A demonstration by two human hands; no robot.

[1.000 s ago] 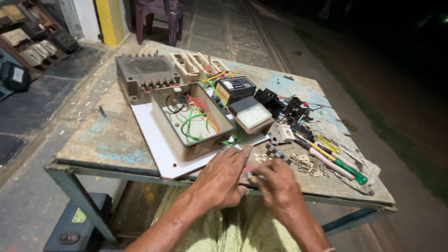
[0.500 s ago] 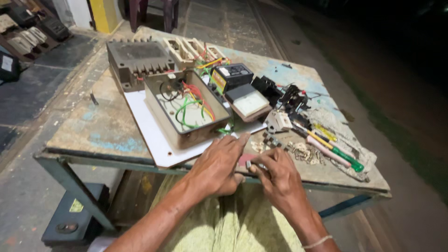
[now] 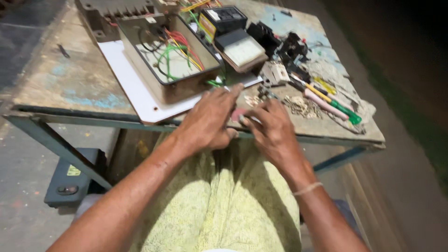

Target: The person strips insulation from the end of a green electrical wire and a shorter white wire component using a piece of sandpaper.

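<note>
At the near edge of the table (image 3: 60, 88), both hands meet over a small pink piece (image 3: 238, 115) that lies between them, just above the table's front rail. Left hand (image 3: 210, 122): palm down, fingers close together and stretched forward, fingertips reaching toward the white board; thumb side touches the pink piece. Right hand (image 3: 273, 128): fingers curled, thumb and forefinger pinching at the pink piece from the right; whether the piece is lifted or resting on the table cannot be told. A thin pale band sits on the right wrist. Just beyond the left fingertips lies a white board (image 3: 135, 88), which overhangs the near edge, and on it stands an open brown box (image 3: 175, 86) with green, red and yellow wires (image 3: 175, 51) inside. Behind the box, toward the far edge, a grey block (image 3: 100, 14) with a row of slots. Right of the box, a black meter (image 3: 224, 18) and a flat unit with a pale face (image 3: 242, 49). Toward the right edge: black parts (image 3: 289, 46), a small white switch piece (image 3: 275, 72), a heap of small metal bits (image 3: 301, 106), and a screwdriver with pink and green handle (image 3: 331, 106) lying on crumpled cloth. Table surface is worn, with patches of blue paint. Under the table at the left, a dark flat case (image 3: 70, 177) on the floor. Yellow-green patterned cloth (image 3: 224, 200) covers the person's lap.
</note>
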